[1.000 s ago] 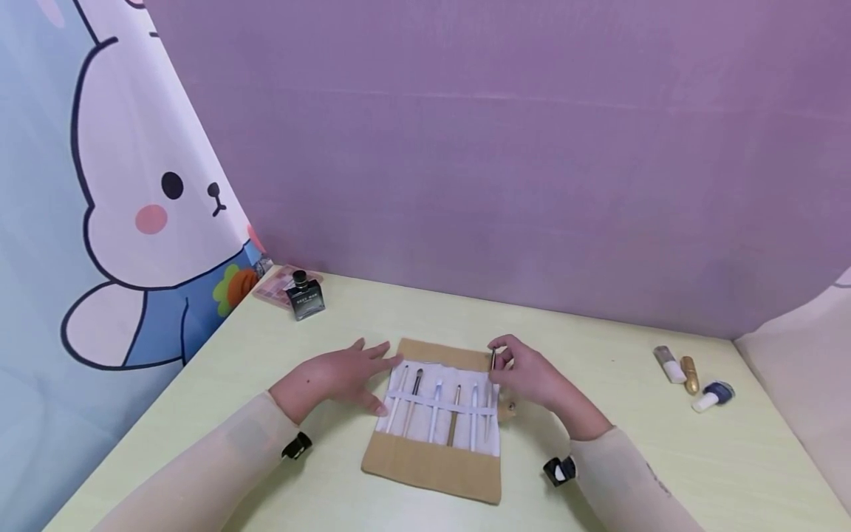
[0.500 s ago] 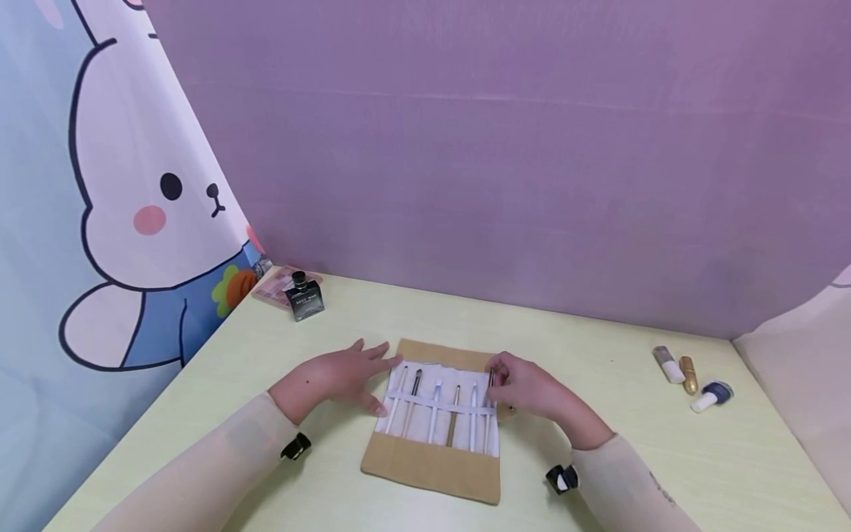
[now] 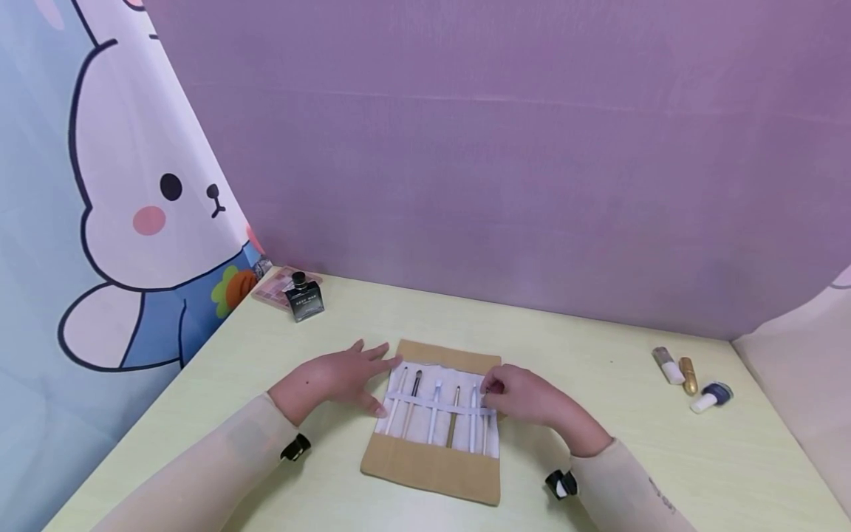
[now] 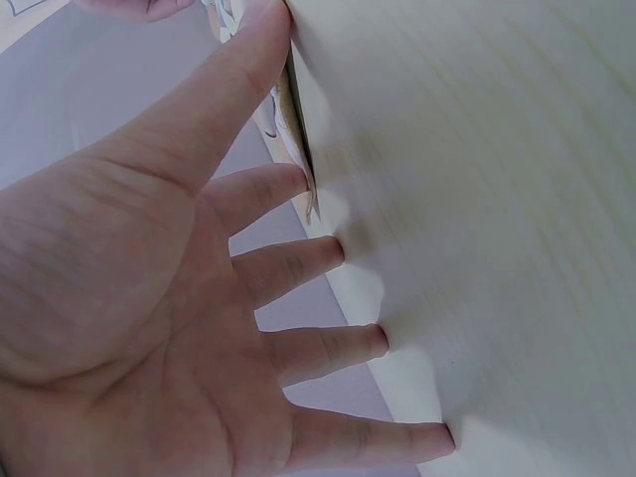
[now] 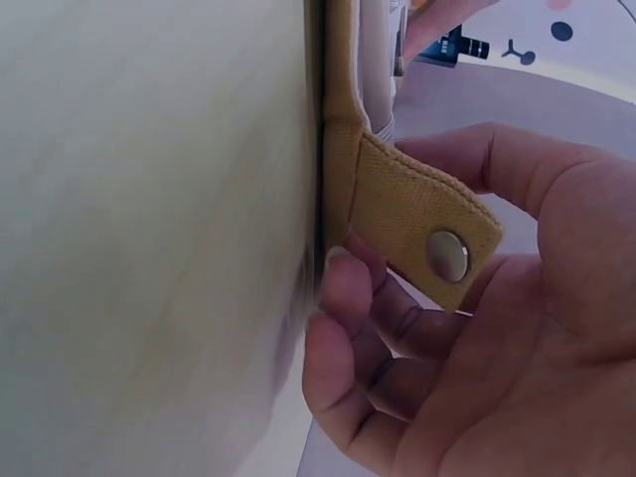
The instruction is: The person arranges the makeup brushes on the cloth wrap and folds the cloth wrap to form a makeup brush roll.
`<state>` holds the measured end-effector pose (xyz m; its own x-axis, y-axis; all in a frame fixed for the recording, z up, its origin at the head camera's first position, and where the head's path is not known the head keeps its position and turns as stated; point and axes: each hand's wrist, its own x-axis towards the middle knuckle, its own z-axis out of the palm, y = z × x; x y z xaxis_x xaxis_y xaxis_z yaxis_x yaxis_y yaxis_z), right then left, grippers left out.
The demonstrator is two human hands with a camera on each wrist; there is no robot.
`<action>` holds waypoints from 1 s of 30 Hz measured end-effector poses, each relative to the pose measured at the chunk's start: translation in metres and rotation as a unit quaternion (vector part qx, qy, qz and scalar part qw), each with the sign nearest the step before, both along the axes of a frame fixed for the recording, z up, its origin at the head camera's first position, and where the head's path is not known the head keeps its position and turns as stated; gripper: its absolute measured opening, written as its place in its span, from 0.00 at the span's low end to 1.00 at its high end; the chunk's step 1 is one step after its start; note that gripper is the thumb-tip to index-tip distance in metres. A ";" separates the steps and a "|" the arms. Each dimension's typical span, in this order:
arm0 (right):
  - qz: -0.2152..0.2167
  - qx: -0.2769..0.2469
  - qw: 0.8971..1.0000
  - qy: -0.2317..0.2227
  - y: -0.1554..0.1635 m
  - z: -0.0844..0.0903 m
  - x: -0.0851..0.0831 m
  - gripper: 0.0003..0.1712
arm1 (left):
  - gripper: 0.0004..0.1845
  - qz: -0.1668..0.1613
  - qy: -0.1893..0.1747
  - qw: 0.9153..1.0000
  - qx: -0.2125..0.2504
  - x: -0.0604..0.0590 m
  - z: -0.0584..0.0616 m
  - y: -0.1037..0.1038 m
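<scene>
The brush roll (image 3: 432, 421) lies unrolled on the surface (image 3: 598, 443), 6 brushes in their slots. Left hand (image 3: 339, 377) rests flat, fingers straight, on its edge; right hand (image 3: 525, 395) pinches the last brush (image 3: 485, 428), seemingly nearly seated. Rolling up remains.

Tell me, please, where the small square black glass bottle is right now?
In the head view, the small square black glass bottle stands at the table's far left corner, beside a pink palette, well beyond the left hand.

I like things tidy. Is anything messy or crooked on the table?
Mostly tidy: the brushes sit in a row in the open roll. Only the little bottles by the right edge lie tipped over, pointing different ways.
</scene>
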<state>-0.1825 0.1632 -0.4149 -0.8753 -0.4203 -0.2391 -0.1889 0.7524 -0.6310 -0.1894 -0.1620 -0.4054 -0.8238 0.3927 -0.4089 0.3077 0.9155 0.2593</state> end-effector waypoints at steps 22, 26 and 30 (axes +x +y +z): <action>-0.016 -0.064 0.996 0.059 0.015 0.013 0.007 0.17 | 0.57 -0.145 0.072 0.987 0.023 -0.014 -0.008 -0.002; -0.007 -0.071 0.995 0.073 0.010 0.016 0.011 0.16 | 0.58 -0.201 0.060 0.978 0.015 -0.025 -0.004 0.004; 0.005 -0.068 0.994 0.084 0.006 0.017 0.013 0.15 | 0.59 -0.212 0.042 0.976 0.007 -0.030 0.001 0.012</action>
